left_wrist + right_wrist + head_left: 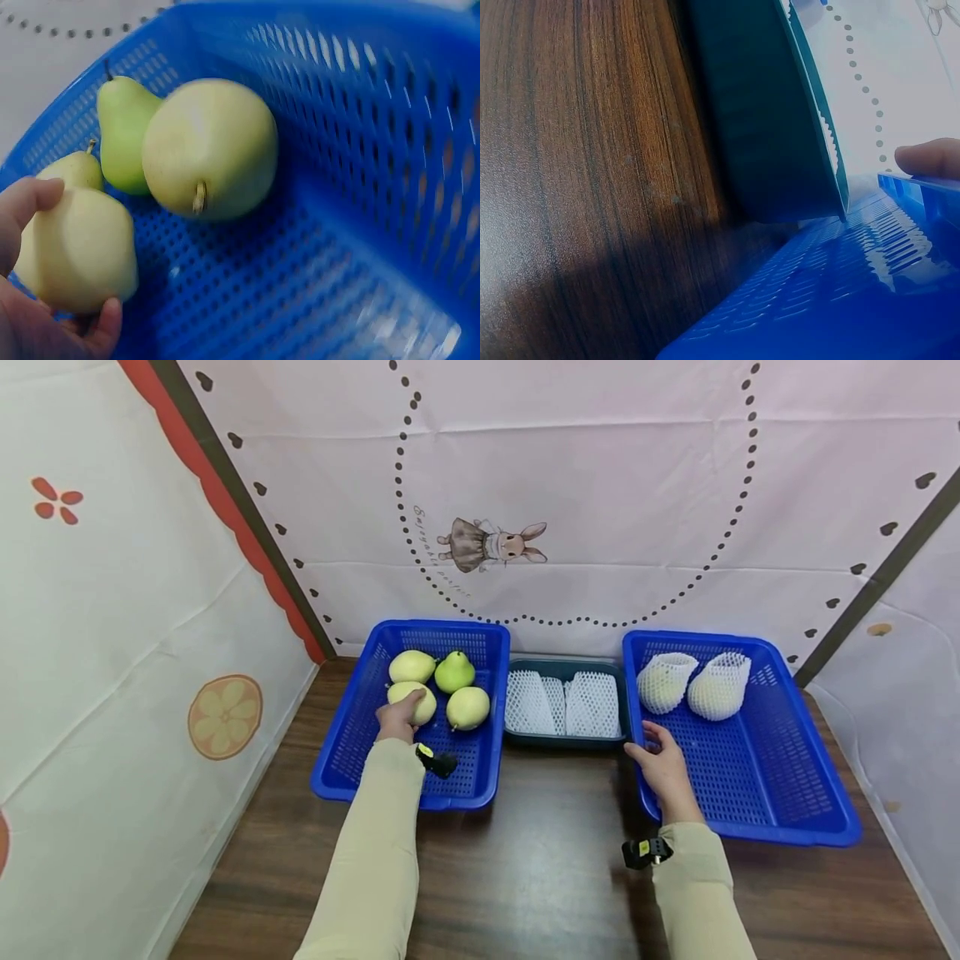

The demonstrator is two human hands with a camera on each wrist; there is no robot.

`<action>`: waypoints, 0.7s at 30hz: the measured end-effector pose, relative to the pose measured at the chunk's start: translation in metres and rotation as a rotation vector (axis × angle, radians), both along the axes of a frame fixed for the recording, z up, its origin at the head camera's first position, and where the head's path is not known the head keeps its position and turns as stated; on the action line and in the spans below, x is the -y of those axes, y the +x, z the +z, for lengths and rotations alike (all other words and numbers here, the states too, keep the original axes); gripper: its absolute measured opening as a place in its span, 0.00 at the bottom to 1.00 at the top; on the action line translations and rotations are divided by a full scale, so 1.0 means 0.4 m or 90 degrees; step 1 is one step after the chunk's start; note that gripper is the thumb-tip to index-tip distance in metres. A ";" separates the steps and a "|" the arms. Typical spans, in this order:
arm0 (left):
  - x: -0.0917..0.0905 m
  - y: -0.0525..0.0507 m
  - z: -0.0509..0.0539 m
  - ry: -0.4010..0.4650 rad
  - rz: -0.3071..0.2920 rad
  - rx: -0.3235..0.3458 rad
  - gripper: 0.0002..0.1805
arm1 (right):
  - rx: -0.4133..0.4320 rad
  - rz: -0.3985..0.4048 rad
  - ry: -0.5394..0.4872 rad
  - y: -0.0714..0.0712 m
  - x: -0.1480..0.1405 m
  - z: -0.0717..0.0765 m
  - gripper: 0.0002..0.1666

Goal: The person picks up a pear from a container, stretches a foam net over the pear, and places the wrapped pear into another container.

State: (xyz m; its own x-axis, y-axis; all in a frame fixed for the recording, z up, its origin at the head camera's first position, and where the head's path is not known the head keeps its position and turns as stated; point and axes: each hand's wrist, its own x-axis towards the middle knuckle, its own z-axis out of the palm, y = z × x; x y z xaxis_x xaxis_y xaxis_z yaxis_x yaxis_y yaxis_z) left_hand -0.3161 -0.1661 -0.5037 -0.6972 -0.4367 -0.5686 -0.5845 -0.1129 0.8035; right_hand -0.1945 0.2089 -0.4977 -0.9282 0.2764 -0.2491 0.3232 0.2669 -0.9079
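Inside the left blue basket [348, 727], my left hand [397, 717] grips a pale yellow pear [415, 702]. In the left wrist view the thumb and fingers curve round that pear [79, 251]. Beside it lie a green pear [454, 672] and two more pale pears, one behind and one to the right [468, 708]. My right hand [665, 770] is over the left rim of the right blue basket [780, 793], its fingers loosely bent with nothing held. Only a fingertip [930, 159] shows in the right wrist view, above the basket's rim.
Between the baskets stands a dark green tray [562, 741] holding white foam net sleeves [592, 703]. Two pears in foam nets [666, 682] lie at the back of the right basket. Wooden tabletop [525, 860] stretches in front, with a printed cloth wall [600, 485] behind.
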 end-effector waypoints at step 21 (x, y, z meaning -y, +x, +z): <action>-0.073 0.083 0.152 -0.466 -0.211 -0.419 0.45 | 0.005 0.001 0.000 -0.002 -0.001 -0.005 0.35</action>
State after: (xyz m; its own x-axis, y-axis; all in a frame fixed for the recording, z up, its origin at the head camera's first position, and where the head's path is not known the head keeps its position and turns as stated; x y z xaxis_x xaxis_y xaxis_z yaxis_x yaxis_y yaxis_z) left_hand -0.2830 -0.1371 -0.4430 -0.9217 -0.2516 0.2951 0.0816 0.6182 0.7818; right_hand -0.1952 0.2093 -0.4998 -0.9267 0.2745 -0.2566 0.3299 0.2678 -0.9052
